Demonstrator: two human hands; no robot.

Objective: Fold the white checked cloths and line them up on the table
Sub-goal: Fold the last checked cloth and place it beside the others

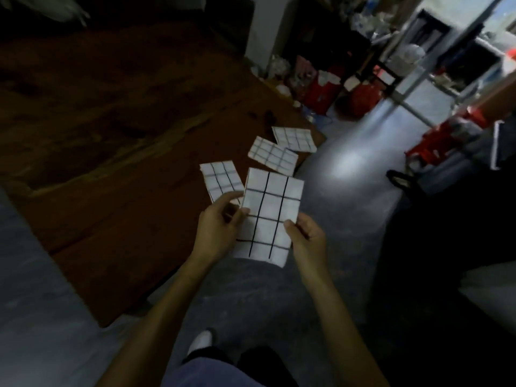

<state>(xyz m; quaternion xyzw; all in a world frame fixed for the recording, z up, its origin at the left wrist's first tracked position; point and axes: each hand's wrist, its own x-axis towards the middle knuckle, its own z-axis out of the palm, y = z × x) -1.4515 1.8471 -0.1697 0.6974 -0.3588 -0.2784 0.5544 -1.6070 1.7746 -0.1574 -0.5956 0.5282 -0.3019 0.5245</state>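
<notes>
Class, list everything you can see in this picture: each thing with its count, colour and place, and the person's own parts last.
Folded white checked cloths on table: three, white with dark grid lines, along the table's right edge.
Held white checked cloth: one, white with dark lines, between both hands.
Brown wooden table: one, left.
Grey floor: right and below.
Red bags: blurred, background.
Left hand: pinches cloth's left edge.
Right hand: pinches right edge.

Both bare forearms rise from the bottom of the frame toward its middle. The left hand (220, 222) pinches the folded cloth's (269, 216) left edge with curled fingers; the right hand (305, 233) grips its right edge, thumb on top.
</notes>
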